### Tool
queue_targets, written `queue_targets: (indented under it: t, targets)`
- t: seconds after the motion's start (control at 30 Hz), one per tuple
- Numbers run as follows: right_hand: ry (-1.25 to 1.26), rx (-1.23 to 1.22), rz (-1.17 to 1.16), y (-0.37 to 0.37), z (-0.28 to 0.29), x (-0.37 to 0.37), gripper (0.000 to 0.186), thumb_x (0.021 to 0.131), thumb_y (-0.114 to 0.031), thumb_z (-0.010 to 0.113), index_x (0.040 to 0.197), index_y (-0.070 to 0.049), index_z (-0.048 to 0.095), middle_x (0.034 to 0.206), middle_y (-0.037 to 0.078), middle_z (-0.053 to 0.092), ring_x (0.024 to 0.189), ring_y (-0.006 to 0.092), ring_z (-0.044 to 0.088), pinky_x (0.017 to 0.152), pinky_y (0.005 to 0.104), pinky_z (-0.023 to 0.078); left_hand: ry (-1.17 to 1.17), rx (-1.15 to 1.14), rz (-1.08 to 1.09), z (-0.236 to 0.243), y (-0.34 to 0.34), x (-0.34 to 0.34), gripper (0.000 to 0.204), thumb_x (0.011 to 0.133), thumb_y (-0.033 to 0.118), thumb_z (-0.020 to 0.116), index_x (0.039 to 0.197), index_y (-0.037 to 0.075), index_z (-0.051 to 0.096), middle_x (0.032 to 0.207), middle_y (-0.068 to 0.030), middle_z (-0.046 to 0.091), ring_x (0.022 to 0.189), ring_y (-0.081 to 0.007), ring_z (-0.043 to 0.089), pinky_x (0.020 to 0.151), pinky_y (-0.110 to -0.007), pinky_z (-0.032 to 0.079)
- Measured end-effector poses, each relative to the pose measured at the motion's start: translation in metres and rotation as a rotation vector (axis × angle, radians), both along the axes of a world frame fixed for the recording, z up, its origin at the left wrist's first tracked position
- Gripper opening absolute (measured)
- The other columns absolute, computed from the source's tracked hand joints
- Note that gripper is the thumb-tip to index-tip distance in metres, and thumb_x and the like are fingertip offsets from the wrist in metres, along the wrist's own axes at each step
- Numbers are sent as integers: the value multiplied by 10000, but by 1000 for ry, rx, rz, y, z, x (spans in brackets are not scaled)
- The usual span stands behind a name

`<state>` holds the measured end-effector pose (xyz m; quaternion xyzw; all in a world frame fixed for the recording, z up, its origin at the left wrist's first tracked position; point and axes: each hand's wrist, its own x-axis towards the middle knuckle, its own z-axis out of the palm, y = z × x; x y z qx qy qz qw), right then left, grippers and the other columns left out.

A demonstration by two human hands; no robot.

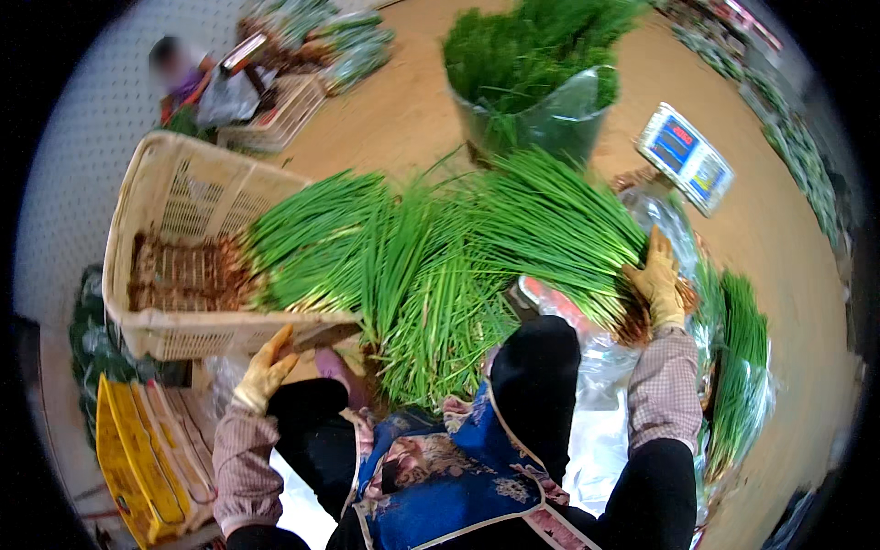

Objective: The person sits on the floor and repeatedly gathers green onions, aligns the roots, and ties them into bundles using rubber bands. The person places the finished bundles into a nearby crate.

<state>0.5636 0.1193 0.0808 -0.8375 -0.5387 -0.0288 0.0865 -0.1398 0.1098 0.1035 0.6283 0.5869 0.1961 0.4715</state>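
Note:
My left hand (266, 371), in a tan glove, is open with its fingers stretched out beside the near wall of a cream plastic crate (238, 321). It holds nothing. My right hand (660, 280), gloved alike, lies open with fingers spread against the root end of a bundle of scallions (568, 234). That bundle rests over a scale platform (545, 298), its green tops pointing left and away. More scallions (316, 243) hang out of the crate, their brown roots inside it. Loose green leaves (440, 339) are heaped between my knees and the crate.
A large clear bag of greens (536, 115) stands ahead. The scale's display (686, 158) is at the right, near bagged scallions (738, 367). A yellow crate (137, 458) lies at the lower left. Another person (188, 82) is at the far left by a second crate (280, 115).

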Motion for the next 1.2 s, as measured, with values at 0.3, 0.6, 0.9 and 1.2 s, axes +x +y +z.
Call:
queue_targets:
  t: [0.3, 0.6, 0.9, 1.2]
  targets:
    - [1257, -330, 633, 86, 8, -219, 531, 835, -244, 614, 1274, 8, 454, 1074, 92, 599, 986, 150, 550, 869, 261, 430, 303, -210, -4, -120, -10, 6, 482, 853, 243, 595, 1252, 0, 479, 1200, -169, 555, 1109, -233, 522, 937, -301, 408]
    - [1820, -644, 292, 97, -165, -417, 355, 849, -255, 601, 1059, 29, 559, 926, 74, 620, 843, 142, 593, 725, 230, 483, 305, -371, -164, -150, 37, 45, 563, 805, 308, 589, 1274, 24, 460, 1197, -241, 540, 1141, -346, 503, 955, -365, 387]
    - [1686, -527, -249, 80, -237, -465, 374, 758, -209, 690, 1038, -3, 554, 961, 103, 606, 849, 212, 569, 704, 334, 453, 362, -466, 137, -307, 54, 64, 430, 847, 362, 551, 1163, 73, 506, 1027, -122, 566, 944, -275, 510, 855, -336, 402]
    - [1918, -471, -134, 92, -240, -470, 693, 784, -322, 679, 1325, -30, 360, 1313, 110, 448, 1204, 268, 394, 1034, 398, 254, 1, -369, 204, -373, 62, 73, 338, 866, 232, 548, 1174, 103, 496, 1015, -67, 579, 891, -210, 514, 780, -317, 420]
